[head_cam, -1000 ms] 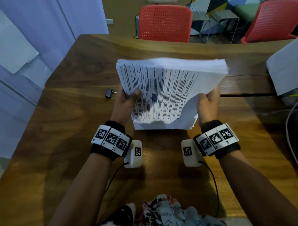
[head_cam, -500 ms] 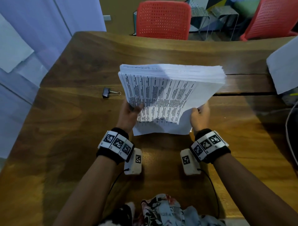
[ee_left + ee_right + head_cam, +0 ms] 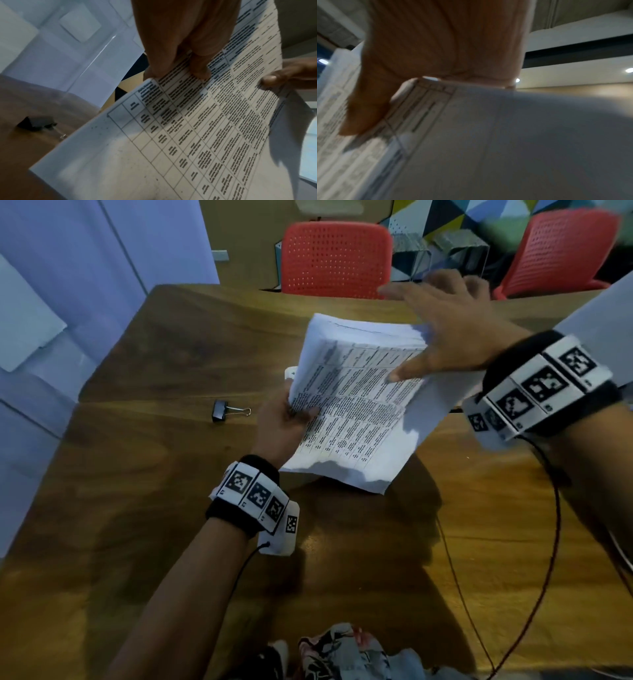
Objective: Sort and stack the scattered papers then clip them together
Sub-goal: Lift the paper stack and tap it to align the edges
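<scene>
A thick stack of printed papers stands tilted on its lower edge on the wooden table. My left hand grips the stack's left edge, thumb on the printed front. My right hand lies over the stack's upper right corner. Its fingers are stretched out and blurred, and its thumb rests flat on the front sheet. A black binder clip lies on the table just left of my left hand, touched by neither hand.
Two red chairs stand behind the far table edge. A loose white sheet lies at the right edge. A thin cable trails from my right wrist across the near right of the table.
My right hand left the stack's lower right side and rose to its top right corner. The stack turned askew while my left hand kept its grip.
</scene>
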`<state>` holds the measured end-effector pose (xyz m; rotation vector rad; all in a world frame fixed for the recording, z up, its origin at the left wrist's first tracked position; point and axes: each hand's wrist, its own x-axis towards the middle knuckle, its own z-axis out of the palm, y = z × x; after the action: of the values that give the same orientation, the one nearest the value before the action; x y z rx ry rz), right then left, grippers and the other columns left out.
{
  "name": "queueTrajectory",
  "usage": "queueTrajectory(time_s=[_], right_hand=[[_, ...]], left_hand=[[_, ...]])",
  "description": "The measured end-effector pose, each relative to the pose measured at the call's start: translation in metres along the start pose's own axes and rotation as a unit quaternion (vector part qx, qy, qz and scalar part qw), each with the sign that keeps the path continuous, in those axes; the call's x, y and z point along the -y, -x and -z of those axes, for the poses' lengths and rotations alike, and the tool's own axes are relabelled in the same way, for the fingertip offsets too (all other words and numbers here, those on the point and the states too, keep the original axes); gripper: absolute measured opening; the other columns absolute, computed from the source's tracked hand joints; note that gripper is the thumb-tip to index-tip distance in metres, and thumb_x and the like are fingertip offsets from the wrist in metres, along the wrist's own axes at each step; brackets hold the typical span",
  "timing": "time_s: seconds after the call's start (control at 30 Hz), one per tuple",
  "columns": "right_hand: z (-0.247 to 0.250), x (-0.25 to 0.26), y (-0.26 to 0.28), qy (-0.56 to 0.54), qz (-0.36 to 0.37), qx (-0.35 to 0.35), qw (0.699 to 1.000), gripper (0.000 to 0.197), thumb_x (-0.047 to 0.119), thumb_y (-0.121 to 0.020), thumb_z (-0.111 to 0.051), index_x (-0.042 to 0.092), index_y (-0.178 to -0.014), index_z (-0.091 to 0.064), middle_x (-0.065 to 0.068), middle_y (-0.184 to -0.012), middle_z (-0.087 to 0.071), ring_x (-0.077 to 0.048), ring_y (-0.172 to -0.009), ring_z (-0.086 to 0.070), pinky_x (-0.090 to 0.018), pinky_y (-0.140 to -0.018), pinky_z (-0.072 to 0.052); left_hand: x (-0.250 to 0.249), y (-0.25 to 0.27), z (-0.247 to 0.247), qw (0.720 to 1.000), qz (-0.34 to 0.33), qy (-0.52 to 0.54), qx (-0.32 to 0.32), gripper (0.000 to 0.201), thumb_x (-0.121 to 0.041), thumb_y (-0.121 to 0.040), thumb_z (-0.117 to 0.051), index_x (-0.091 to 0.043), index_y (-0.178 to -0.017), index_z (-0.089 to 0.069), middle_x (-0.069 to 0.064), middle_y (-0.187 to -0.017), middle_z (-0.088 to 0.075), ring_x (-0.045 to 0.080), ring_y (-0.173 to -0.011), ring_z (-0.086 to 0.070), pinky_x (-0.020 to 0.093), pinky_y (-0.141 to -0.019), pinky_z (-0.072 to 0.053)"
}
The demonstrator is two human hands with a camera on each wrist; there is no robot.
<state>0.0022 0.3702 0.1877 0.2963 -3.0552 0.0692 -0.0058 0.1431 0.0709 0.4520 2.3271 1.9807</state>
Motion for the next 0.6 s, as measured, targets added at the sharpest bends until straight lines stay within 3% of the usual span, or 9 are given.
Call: queueTrajectory(time_s=[0.1, 0.17, 0.2, 0.3, 0.37, 0.4, 0.47, 0.53, 0.6], right_hand=[[0.004, 0.0, -0.001, -0.106, 0.079, 0.063, 0.989, 0.085, 0.048, -0.067, -0.075, 0.023, -0.139, -0.038, 0.0, -0.14, -0.048, -0.019, -0.125, -0.043, -0.037, -0.103, -0.033], [0.0, 0.007, 0.005, -0.128, 0.093, 0.039, 0.987, 0.047, 0.036, -0.075, -0.067, 0.001, -0.106, -0.066, -0.018, -0.104, -0.069, -0.023, -0.087, -0.062, -0.03, -0.074, -0.044], [-0.003, 0.009, 0.009, -0.14, 0.098, 0.009, 0.985, 0.038, 0.031, -0.078, -0.067, -0.005, -0.089, -0.067, -0.018, -0.081, -0.07, -0.023, -0.07, -0.06, -0.028, -0.063, -0.043], [-0.009, 0.005, 0.02, -0.231, 0.09, -0.045, 0.968, 0.023, 0.022, -0.075, -0.071, 0.015, -0.058, -0.057, 0.014, -0.047, -0.051, 0.0, -0.046, -0.049, -0.006, -0.047, -0.033], [-0.008, -0.004, 0.028, -0.336, 0.038, -0.044, 0.94, 0.016, 0.029, -0.072, -0.067, 0.017, -0.064, -0.06, 0.012, -0.052, -0.057, 0.001, -0.041, -0.046, -0.007, -0.046, -0.035], [-0.008, -0.01, 0.031, -0.37, 0.014, -0.052, 0.927, 0.017, 0.028, -0.074, -0.067, 0.013, -0.067, -0.061, 0.005, -0.057, -0.063, 0.0, -0.042, -0.047, -0.008, -0.047, -0.038], [-0.015, -0.02, 0.04, -0.44, -0.011, -0.06, 0.896, 0.018, 0.016, -0.081, -0.066, 0.018, -0.063, -0.06, 0.013, -0.05, -0.061, 0.001, -0.04, -0.048, -0.005, -0.044, -0.037], [-0.028, -0.024, 0.047, -0.513, -0.029, -0.069, 0.855, 0.024, 0.017, -0.08, -0.064, 0.029, -0.06, -0.058, 0.014, -0.04, -0.052, 0.002, -0.035, -0.041, -0.009, -0.039, -0.034], [-0.048, -0.027, 0.052, -0.538, -0.06, -0.094, 0.836, 0.018, 0.016, -0.082, -0.064, 0.027, -0.067, -0.062, 0.013, -0.042, -0.051, 0.001, -0.038, -0.04, -0.014, -0.039, -0.036]], left_hand=[[-0.004, -0.003, 0.0, 0.999, -0.034, -0.029, 0.003, 0.033, -0.003, -0.082, -0.059, -0.001, -0.115, -0.056, 0.018, -0.106, -0.063, 0.028, -0.097, -0.061, 0.034, -0.082, -0.056], [-0.004, -0.005, 0.004, 0.997, -0.054, -0.044, -0.014, 0.031, -0.021, -0.076, -0.061, 0.0, -0.099, -0.058, 0.024, -0.097, -0.063, 0.035, -0.092, -0.061, 0.047, -0.079, -0.055], [-0.005, -0.005, 0.006, 0.997, -0.055, -0.05, -0.02, 0.024, -0.025, -0.074, -0.062, -0.006, -0.087, -0.057, 0.022, -0.089, -0.062, 0.035, -0.086, -0.061, 0.047, -0.074, -0.053], [0.0, -0.006, 0.016, 0.997, -0.008, -0.044, -0.064, 0.029, -0.023, -0.072, -0.074, -0.022, -0.069, -0.045, 0.006, -0.072, -0.053, 0.02, -0.071, -0.051, 0.035, -0.062, -0.044], [0.009, -0.006, 0.027, 0.991, 0.055, 0.015, -0.12, 0.036, -0.028, -0.064, -0.081, -0.018, -0.088, -0.055, -0.001, -0.082, -0.058, 0.018, -0.081, -0.056, 0.031, -0.066, -0.049], [0.01, -0.003, 0.032, 0.986, 0.087, 0.064, -0.126, 0.056, -0.029, -0.061, -0.084, -0.01, -0.106, -0.054, -0.001, -0.093, -0.061, 0.019, -0.09, -0.059, 0.026, -0.07, -0.054], [0.016, -0.001, 0.039, 0.971, 0.119, 0.19, -0.076, 0.09, -0.031, -0.057, -0.087, 0.003, -0.127, -0.042, 0.013, -0.119, -0.06, 0.027, -0.108, -0.06, 0.033, -0.083, -0.057], [0.019, 0.003, 0.036, 0.954, 0.135, 0.267, -0.033, 0.081, -0.028, -0.066, -0.082, -0.001, -0.131, -0.044, 0.02, -0.133, -0.053, 0.034, -0.118, -0.056, 0.049, -0.096, -0.049], [0.015, 0.004, 0.029, 0.948, 0.155, 0.274, -0.041, 0.055, -0.015, -0.079, -0.071, -0.001, -0.128, -0.05, 0.019, -0.126, -0.059, 0.031, -0.11, -0.062, 0.05, -0.095, -0.05]])
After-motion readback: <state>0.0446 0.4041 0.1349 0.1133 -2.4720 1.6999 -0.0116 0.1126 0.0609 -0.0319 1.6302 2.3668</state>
